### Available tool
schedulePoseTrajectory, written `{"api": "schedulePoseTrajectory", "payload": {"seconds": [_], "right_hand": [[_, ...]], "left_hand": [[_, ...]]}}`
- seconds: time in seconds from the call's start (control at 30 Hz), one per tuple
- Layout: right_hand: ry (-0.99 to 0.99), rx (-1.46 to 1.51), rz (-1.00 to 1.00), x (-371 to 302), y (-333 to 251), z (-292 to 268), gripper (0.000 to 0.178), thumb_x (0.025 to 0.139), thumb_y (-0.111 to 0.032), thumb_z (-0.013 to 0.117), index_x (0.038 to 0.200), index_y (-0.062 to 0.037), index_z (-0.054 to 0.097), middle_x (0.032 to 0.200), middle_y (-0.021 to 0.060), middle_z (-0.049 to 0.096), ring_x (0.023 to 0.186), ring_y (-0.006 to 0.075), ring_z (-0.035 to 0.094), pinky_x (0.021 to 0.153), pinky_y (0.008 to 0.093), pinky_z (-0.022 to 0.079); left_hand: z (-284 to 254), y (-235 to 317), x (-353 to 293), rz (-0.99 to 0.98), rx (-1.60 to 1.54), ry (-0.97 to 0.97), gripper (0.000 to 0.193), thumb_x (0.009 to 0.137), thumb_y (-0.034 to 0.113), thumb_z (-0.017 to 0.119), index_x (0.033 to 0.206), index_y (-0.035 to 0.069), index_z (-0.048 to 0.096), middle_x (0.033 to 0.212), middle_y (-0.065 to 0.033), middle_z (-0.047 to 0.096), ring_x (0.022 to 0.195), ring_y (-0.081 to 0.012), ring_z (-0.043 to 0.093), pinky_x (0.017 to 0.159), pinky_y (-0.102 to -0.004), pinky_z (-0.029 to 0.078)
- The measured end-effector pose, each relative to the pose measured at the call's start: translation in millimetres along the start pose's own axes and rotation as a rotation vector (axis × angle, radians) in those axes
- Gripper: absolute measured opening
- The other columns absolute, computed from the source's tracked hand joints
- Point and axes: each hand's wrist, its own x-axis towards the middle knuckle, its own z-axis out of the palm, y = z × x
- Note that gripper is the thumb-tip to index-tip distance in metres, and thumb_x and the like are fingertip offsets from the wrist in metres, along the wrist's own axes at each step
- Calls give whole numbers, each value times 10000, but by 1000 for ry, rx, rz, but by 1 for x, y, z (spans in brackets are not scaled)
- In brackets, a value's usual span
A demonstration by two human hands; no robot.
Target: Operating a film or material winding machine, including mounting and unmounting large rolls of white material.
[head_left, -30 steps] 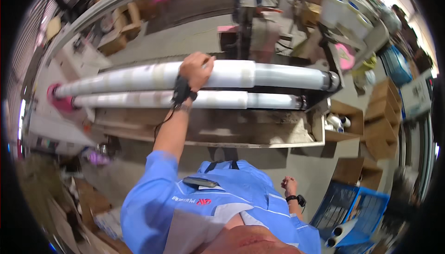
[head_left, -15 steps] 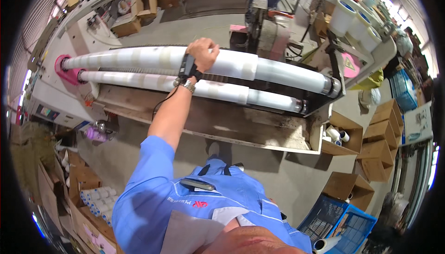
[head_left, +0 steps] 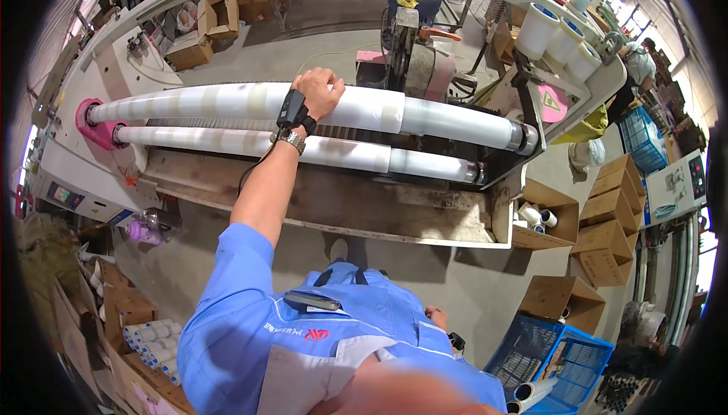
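Two long white film rolls lie side by side on a machine in front of me. On the middle of the farther film roll [head_left: 220, 100] rests my left hand [head_left: 318, 93], its fingers bent over the top and far side. A watch and a black strapped device are on that wrist. The nearer film roll [head_left: 318, 150] passes below the wrist, apart from the hand. Low beside my hip hangs my right hand [head_left: 436, 316], partly hidden by my blue clothing. I cannot make out its fingers well, and nothing shows in it.
The machine's trough [head_left: 379, 206] runs along my side of the rolls. A motor unit [head_left: 413, 43] stands behind them. White rolls [head_left: 538, 30] stand on the right end. Cardboard boxes [head_left: 603, 252] and blue crates [head_left: 580, 369] are at right; a box of rolls [head_left: 155, 343] is at lower left.
The view has shifted a little, so the machine sits slightly farther left. My left hand stays on the farther film roll. My right hand has come into view beside my hip.
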Motion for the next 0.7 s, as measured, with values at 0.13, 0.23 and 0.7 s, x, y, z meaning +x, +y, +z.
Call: {"api": "schedulePoseTrajectory", "payload": {"seconds": [0.13,0.23,0.7], "right_hand": [[44,-41,-17,9,21,4,80,804,-75,615,738,-30,617,624,10,556,539,106,500,480,270,369],[24,-106,-56,11,32,1,73,789,-50,603,718,-43,614,619,-11,544,513,93,463,468,269,337],[-3,-148,-234,1,86,-20,105,804,-112,593,757,-19,601,664,84,593,524,177,544,454,314,411]], "left_hand": [[3,0,3,18,-14,4,239,834,319,594,783,98,670,865,-80,677,869,-282,625,815,-423,454],[2,-7,1,17,1,7,232,836,311,589,778,101,670,857,-76,676,870,-282,625,816,-421,454],[-47,-38,77,-137,-1081,53,206,983,223,576,1018,43,671,903,-24,694,823,-118,641,757,-256,508]]}}
